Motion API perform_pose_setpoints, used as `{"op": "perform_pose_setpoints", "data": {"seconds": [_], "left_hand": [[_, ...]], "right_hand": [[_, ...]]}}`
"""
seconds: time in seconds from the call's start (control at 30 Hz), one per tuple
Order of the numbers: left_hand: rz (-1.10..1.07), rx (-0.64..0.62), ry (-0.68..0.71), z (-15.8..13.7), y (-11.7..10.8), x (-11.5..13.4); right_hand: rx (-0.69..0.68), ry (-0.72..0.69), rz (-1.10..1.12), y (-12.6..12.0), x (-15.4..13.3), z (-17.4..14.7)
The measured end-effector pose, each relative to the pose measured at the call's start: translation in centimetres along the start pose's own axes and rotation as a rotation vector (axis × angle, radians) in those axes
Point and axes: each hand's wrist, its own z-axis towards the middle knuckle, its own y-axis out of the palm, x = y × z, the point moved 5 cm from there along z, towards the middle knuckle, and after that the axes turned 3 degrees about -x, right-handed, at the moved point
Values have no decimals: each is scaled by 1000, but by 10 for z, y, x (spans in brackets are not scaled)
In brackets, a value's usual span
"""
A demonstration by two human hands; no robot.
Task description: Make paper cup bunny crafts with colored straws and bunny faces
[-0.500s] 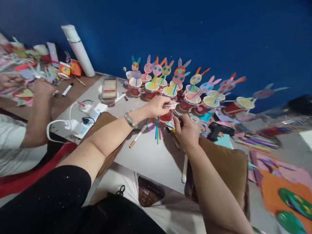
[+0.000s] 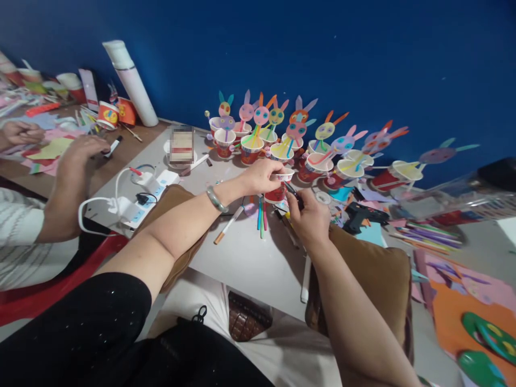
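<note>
In the middle of the head view, my left hand [image 2: 264, 176] grips the rim of a red-and-white paper cup [image 2: 275, 194], fingers closed over its left side. Close against the cup's right side, my right hand [image 2: 309, 215] is closed around a slim dark tool [image 2: 293, 192]; its exact kind is mostly hidden by my fingers. Colourful strips [image 2: 262, 217] stick out below the cup toward me, beside a small purple disc [image 2: 250, 209]. Behind it stand several red paper cups [image 2: 252, 153] with paper rabbit heads on strips.
Brown cushions [image 2: 368, 282] lie under my forearms. A white marker [image 2: 228, 226], a black glue gun [image 2: 365, 216], a clear bottle [image 2: 455, 201] and coloured paper [image 2: 463, 306] are around. A power strip [image 2: 147, 201] is on the left, where a co-worker's hands [image 2: 83, 153] are.
My hands and the cup stay almost in place. The co-worker's nearer hand has moved right, beside a black-capped marker, and its fingers have opened out.
</note>
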Motion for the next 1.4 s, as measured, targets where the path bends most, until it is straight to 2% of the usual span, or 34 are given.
{"op": "perform_pose_setpoints", "data": {"seconds": [0.77,1.4], "left_hand": [[15,-38,35,-1,4,-2],[92,-71,0,-4,0,7]], "right_hand": [[-60,32,-128,-1,-4,-1],[-62,37,86,3,1,0]]}}
